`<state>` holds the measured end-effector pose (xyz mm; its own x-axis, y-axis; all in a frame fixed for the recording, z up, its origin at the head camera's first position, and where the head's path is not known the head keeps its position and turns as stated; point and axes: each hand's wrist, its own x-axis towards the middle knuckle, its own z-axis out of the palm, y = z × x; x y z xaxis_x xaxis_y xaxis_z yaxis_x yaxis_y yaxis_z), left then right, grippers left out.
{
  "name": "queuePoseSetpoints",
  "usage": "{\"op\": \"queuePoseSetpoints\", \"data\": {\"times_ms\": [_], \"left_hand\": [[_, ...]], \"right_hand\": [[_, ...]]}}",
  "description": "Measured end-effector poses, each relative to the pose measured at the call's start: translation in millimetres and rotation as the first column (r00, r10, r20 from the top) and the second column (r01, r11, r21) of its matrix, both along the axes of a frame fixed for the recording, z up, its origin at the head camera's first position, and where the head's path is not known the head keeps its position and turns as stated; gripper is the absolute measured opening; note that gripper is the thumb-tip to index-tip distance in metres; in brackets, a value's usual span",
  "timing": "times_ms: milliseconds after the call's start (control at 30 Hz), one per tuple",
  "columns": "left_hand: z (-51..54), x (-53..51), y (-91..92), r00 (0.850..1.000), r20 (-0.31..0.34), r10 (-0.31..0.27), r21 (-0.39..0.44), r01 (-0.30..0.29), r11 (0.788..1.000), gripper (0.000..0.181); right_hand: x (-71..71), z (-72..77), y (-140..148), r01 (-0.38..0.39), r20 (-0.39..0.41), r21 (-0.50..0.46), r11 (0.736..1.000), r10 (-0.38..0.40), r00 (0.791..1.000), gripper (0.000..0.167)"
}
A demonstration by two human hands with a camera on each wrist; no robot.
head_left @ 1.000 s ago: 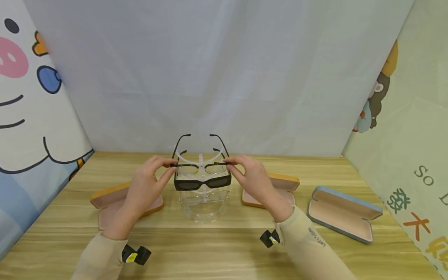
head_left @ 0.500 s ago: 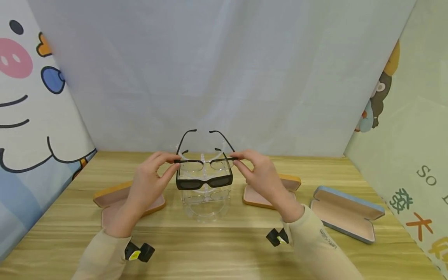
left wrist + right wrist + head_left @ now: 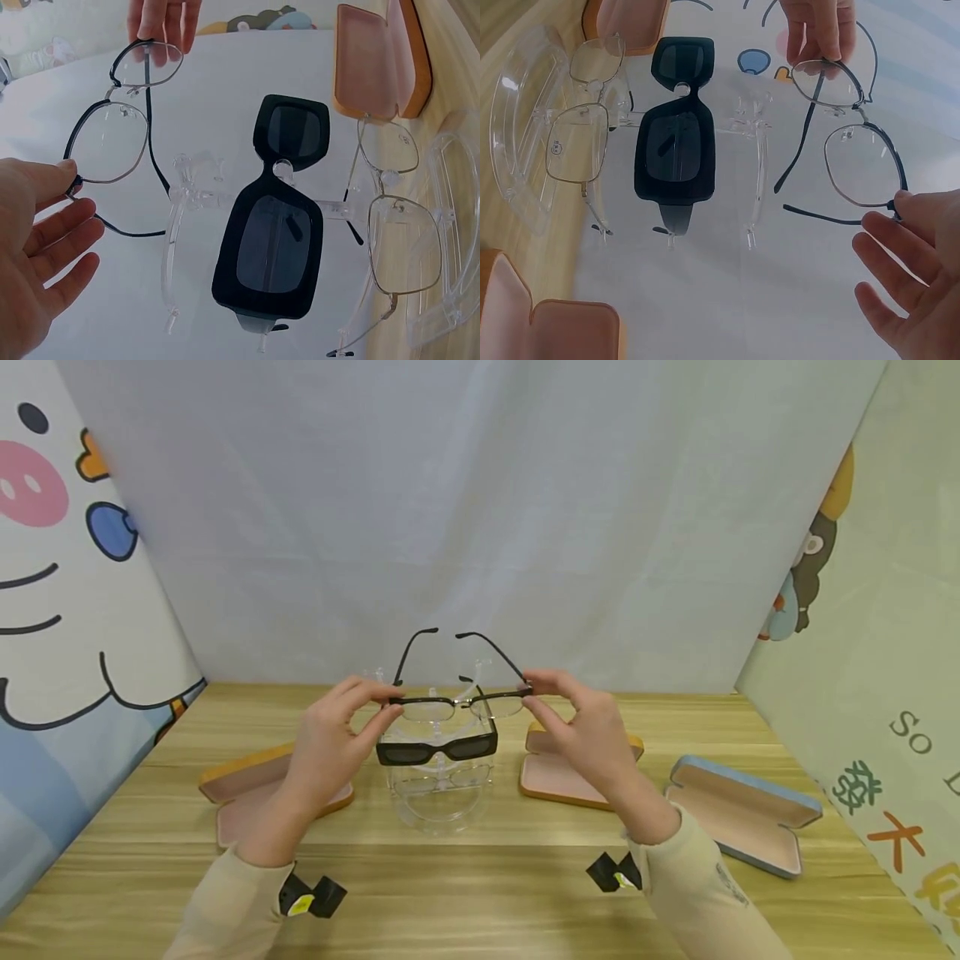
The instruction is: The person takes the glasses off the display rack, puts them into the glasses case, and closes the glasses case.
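My left hand [image 3: 333,739] and my right hand [image 3: 588,727] pinch the two outer corners of black half-rim eyeglasses [image 3: 463,702]. The temples of these glasses are unfolded and point away from me. In the left wrist view the eyeglasses [image 3: 71,150] are apart from the top tier of a clear acrylic display stand [image 3: 171,255]. Black sunglasses [image 3: 437,752] sit on the tier below. Thin metal-rimmed glasses [image 3: 577,142] rest on the stand's lowest tier, near the clear base.
An orange open glasses case [image 3: 247,777] lies left of the stand, partly behind my left arm. Another orange open case [image 3: 558,781] lies to the right, partly behind my right hand. Farther right is a blue open case [image 3: 742,822]. A pale curtain [image 3: 480,527] hangs behind the wooden table [image 3: 450,902].
Both hands have moved to the right with the half-rim eyeglasses, which have come up and away from the top tier. The sunglasses and metal-rimmed glasses stay on the stand.
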<state>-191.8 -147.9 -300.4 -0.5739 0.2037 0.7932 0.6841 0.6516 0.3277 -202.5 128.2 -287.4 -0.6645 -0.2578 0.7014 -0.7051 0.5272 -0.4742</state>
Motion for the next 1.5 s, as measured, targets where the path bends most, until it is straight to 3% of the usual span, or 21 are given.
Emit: {"op": "queuePoseSetpoints", "data": {"times_ms": [267,500,700,1033,1500], "left_hand": [[0.6,0.9,10.9,0.999,-0.018,-0.042,0.055,0.043,0.998,0.018],[-1.4,0.7,18.2,0.999,0.007,-0.053,0.099,0.052,0.994,0.018],[-3.3,-0.7,22.8,0.999,0.008,-0.052,0.108,0.051,0.993,0.019],[-6.3,0.3,28.0,0.996,0.054,-0.074,0.138,0.066,0.988,0.019],[-12.8,-2.7,33.0,0.995,0.016,-0.103,0.154,0.099,0.983,0.020]], "right_hand": [[2.8,-1.7,6.5,0.016,-0.008,-0.078,0.997,-0.016,1.000,0.021],[2.4,-5.5,10.5,0.033,-0.050,-0.123,0.992,-0.039,0.998,0.019],[1.7,-8.1,13.2,-0.006,-0.060,-0.149,0.989,-0.003,0.998,0.019],[1.2,-11.3,18.7,-0.061,-0.074,-0.132,0.989,0.052,0.996,0.020],[3.6,-15.4,23.8,-0.108,-0.092,-0.095,0.990,0.099,0.991,0.022]]}}
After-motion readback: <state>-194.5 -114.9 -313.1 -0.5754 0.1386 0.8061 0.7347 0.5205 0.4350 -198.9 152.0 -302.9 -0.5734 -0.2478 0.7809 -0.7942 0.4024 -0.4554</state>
